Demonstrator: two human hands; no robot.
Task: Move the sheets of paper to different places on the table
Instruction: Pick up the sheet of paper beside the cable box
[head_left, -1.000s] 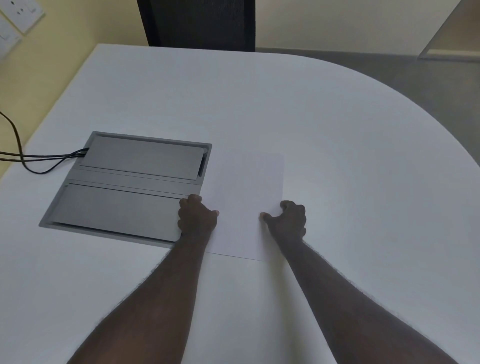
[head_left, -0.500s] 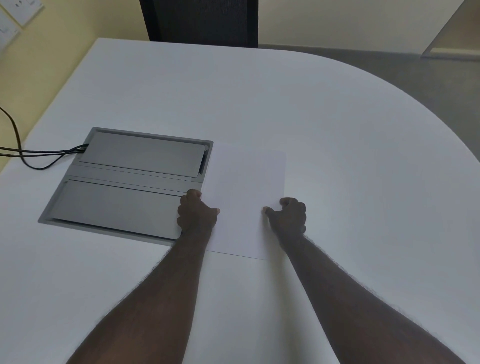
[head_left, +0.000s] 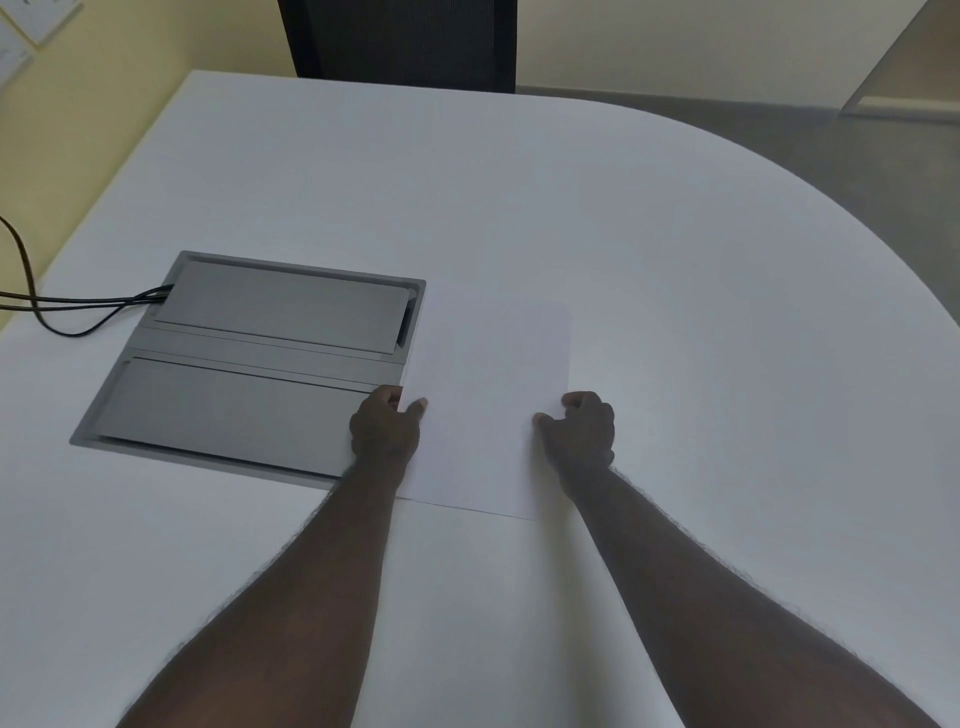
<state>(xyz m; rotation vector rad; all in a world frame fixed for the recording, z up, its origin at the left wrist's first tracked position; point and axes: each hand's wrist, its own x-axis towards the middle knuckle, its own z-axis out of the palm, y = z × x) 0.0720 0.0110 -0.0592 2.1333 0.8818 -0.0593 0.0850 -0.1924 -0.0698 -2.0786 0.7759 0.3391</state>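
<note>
Head view: a white tabletop (head_left: 675, 270) with a rounded right edge, both forearms reaching forward from the near side.
Cable box: a grey metal flap box (head_left: 249, 358) is set into the tabletop at the left, with black cables (head_left: 67, 306) running out of its far-left corner.
Left hand: the left hand (head_left: 385, 427) has its fingers curled at the left edge of the paper, thumb tip lying on top of the sheet; it appears to pinch that edge, right where the sheet overlaps the box's right side.
Sheet of paper: the sheet of paper (head_left: 488, 395) lies flat between the two hands, long axis running away from the person, near edge just behind the wrists, far edge level with the box's upper flap.
Right hand: the right hand (head_left: 581, 430) is curled the same way on the right edge, thumb on the sheet, and seems to pinch it.
Deciding relation: each hand sits on one long side toward the near end, equally close, so the sheet can be carried by both together.
Likely step: lifting or sliding this sheet toward bare tabletop, of which the widest stretch lies far and right.
Sheet count: whether one sheet or a thin stack lies here cannot be told.
</note>
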